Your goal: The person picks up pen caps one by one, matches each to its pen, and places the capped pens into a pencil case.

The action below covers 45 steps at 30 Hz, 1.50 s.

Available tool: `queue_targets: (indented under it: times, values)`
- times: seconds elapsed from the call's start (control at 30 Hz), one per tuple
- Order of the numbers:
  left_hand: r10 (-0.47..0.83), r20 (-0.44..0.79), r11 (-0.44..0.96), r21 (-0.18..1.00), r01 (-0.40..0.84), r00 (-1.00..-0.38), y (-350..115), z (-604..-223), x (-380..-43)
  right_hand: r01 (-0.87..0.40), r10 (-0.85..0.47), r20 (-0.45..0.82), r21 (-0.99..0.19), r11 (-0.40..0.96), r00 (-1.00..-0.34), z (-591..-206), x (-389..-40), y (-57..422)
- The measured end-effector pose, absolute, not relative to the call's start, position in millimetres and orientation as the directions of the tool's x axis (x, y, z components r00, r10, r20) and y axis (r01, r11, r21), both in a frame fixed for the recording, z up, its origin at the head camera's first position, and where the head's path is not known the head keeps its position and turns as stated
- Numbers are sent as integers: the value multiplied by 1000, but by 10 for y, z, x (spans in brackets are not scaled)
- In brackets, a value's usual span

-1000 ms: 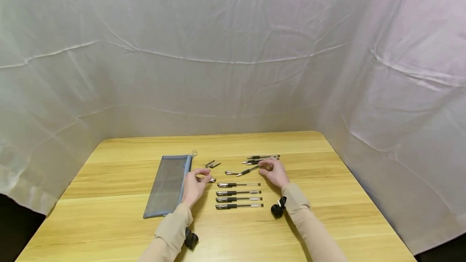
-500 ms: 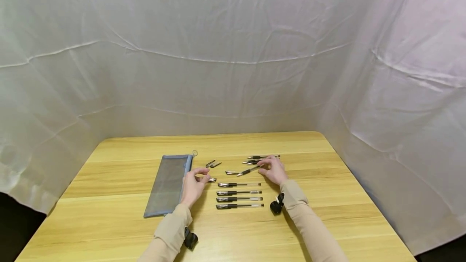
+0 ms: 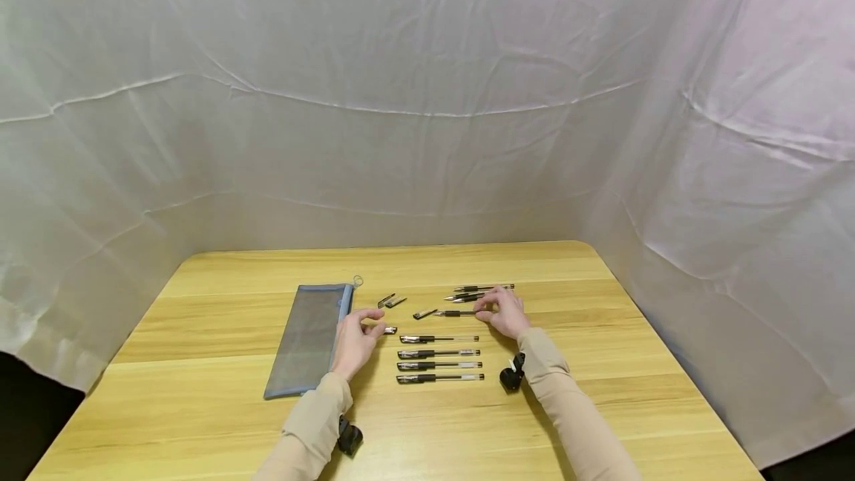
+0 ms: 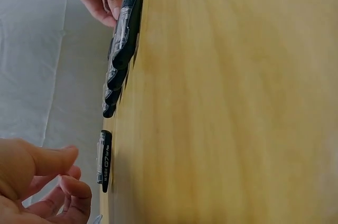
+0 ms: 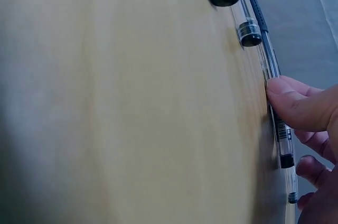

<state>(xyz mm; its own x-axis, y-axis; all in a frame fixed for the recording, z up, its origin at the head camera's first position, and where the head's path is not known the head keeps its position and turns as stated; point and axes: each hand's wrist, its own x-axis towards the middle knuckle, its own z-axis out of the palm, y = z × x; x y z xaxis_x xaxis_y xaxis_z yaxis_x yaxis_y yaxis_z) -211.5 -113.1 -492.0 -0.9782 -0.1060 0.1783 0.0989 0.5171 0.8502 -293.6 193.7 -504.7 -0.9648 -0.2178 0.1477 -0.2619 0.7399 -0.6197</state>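
Observation:
My right hand pinches the clear rear barrel of an uncapped black gel pen between thumb and fingers, low over the table. The pen's tip points left, right at the end of a loose pen cap that lies slanted. In the right wrist view, the thumb presses on the barrel. My left hand hovers beside another pen cap, its fingers loosely bent and nothing between them.
Several capped pens lie in a row nearer me. Beyond the right hand are more uncapped pens. Two loose caps lie at the back, beside a grey mesh zip pouch with blue edges. A pale curtain surrounds the table.
The pen in my right hand has turned from slanted to nearly level with the row. The cap at its tip has swung from straight to slanted. My left hand stays in place.

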Motion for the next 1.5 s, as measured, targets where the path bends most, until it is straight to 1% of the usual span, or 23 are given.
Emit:
queue_targets:
  times: [0.17,0.27,0.5,0.67,0.83,0.97,1.07,1.2,1.5]
  values:
    - [-71,232,575,804,150,-970,-1120,-4919,-2112,-274,-224,160,-642,716,-961,-5067,-2906,1989]
    - [-56,242,582,796,166,-969,-1120,-4908,-2117,-262,-210,161,-687,678,-964,-5067,-2882,2012]
    - [-49,209,568,810,145,-977,-1126,-4894,-2120,-265,-207,173,-752,603,-963,-5085,-2819,2044]
    - [-51,206,569,810,141,-977,-1124,-4895,-2116,-236,-187,159,-809,538,-970,-5067,-2737,2044]
    - [-20,218,578,799,167,-976,-1133,-4897,-2126,-199,-164,137,-865,460,-977,-5065,-2662,2051]
    - [15,185,587,794,159,-983,-1145,-4888,-2149,-178,-137,134,-898,402,-982,-5086,-2623,2064]
    - [35,147,606,783,137,-989,-1153,-4880,-2176,-173,-122,138,-917,359,-983,-5097,-2601,2065]
    - [61,125,637,759,135,-990,-1156,-4882,-2216,-171,-111,144,-938,301,-983,-5093,-2571,2061]
    - [70,168,650,740,173,-983,-1163,-4912,-2265,-158,-87,140,-952,264,-986,-5073,-2546,2046]
